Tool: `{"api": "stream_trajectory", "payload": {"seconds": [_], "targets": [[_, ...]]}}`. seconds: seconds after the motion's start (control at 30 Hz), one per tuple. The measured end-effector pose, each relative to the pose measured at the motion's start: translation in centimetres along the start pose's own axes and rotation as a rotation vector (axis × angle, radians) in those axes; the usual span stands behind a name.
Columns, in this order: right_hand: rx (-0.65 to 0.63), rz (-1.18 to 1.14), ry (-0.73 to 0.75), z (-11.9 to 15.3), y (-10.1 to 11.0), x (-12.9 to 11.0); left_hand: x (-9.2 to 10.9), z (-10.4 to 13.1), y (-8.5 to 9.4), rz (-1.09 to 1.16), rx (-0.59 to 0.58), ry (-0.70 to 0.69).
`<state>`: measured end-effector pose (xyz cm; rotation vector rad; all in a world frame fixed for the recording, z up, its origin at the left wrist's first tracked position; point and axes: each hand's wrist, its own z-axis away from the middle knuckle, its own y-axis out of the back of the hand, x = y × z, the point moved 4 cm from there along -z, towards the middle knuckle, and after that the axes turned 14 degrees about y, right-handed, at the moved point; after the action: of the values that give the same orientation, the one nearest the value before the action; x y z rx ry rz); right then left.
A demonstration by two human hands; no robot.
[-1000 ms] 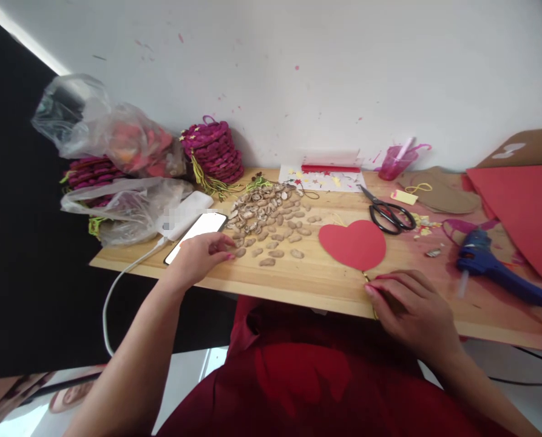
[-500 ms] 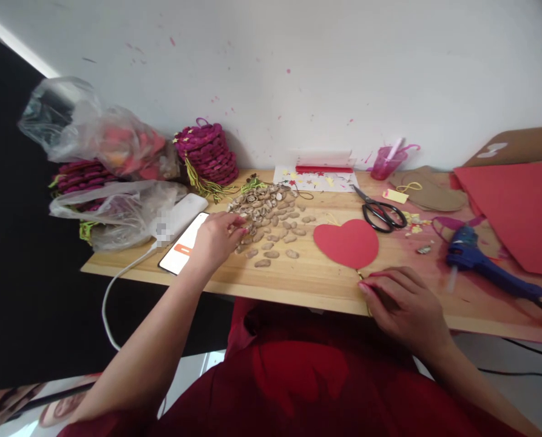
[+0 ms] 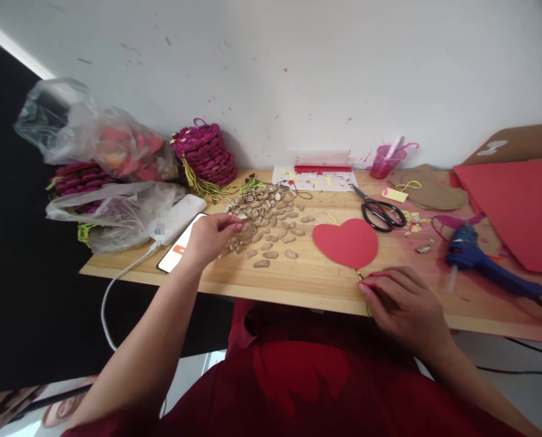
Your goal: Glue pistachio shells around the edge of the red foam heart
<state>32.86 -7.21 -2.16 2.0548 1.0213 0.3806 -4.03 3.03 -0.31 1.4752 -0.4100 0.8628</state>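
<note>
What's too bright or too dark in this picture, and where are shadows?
In the head view, the phone has a glaring white screen; the space below the left end of the table is almost black; also in the head view, a soft shadow falls on the wall just right of the purple woven bundle.

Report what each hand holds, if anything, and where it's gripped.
Right hand: thin dark-and-yellow cord, pinched just below the bottom tip of the flat red heart-shaped card. Left hand: pinched beside tan peanut shells; any hold cannot be told.
</note>
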Motion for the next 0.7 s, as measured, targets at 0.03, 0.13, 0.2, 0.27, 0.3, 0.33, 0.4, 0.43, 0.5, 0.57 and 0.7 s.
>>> {"api": "stream_trajectory", "payload": {"seconds": [0.03,0.13,0.2,0.27,0.3,0.33,0.4,0.43,0.5,0.57,0.7], "targets": [[0.0,0.0,-0.003,0.0,0.0,0.0,-0.4,0.4,0.1,0.035,-0.023,0.017],[0.007,0.001,-0.008,0.0,-0.1,0.1,-1.3,1.4,0.3,0.079,-0.044,0.057],[0.008,0.003,-0.005,0.0,-0.1,0.1,-1.4,1.7,0.2,0.095,-0.022,0.055],[0.002,0.007,0.001,0.0,0.0,0.0,-1.0,1.9,0.0,0.103,0.01,0.038],[-0.002,0.006,0.003,-0.1,0.0,0.0,-0.8,1.9,-0.2,0.094,0.029,0.028],[-0.003,0.004,0.003,-0.1,0.0,0.0,-0.4,1.8,-0.4,0.072,0.046,0.014],[0.0,0.006,-0.003,-0.1,0.0,-0.1,0.3,1.7,-0.8,0.004,0.085,-0.024],[0.004,0.008,-0.008,-0.1,0.1,-0.1,0.6,1.6,-1.0,-0.026,0.105,-0.046],[0.009,0.013,-0.013,-0.1,0.1,-0.1,0.9,1.5,-1.2,-0.048,0.128,-0.079],[0.01,0.011,-0.015,0.0,0.1,-0.1,0.9,1.6,-1.1,0.001,0.123,-0.075],[0.006,0.0,-0.023,0.2,0.0,0.1,0.1,2.6,-0.2,0.179,-0.02,0.032]]}}
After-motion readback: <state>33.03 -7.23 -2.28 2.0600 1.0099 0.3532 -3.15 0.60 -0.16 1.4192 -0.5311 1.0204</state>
